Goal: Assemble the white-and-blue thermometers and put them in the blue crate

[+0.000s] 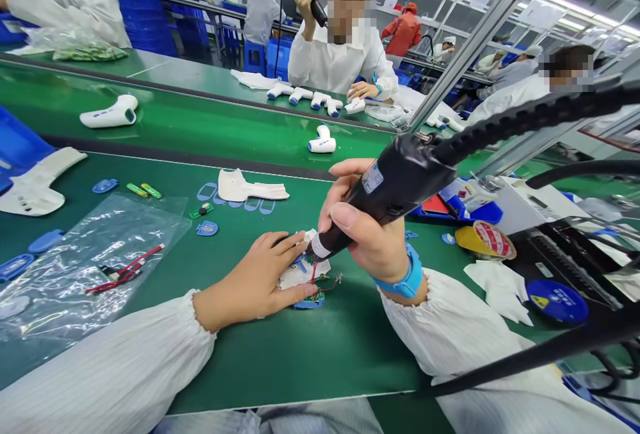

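Pointing down and to the left, one black electric driver [385,191] was held in the right hand [373,231], its barrel wrapped by thumb and fingers. One white housing piece [295,277] was pressed against the green table [280,361] by the left hand [263,274], the thumb spread apart from the fingers. Two white-and-blue devices were seen on the green belt [210,127] — one at the left [111,113], one near the middle [321,140]. Two narrow green strips [144,191], one loose white shell [250,187] and one clear bag [100,254] were laid out on the table. Five devices [320,100] were lined up before a person opposite, by whom a second driver [316,11] was held. The housing piece lay partly under the left fingers — just below the right hand's grip, at the driver's tip.
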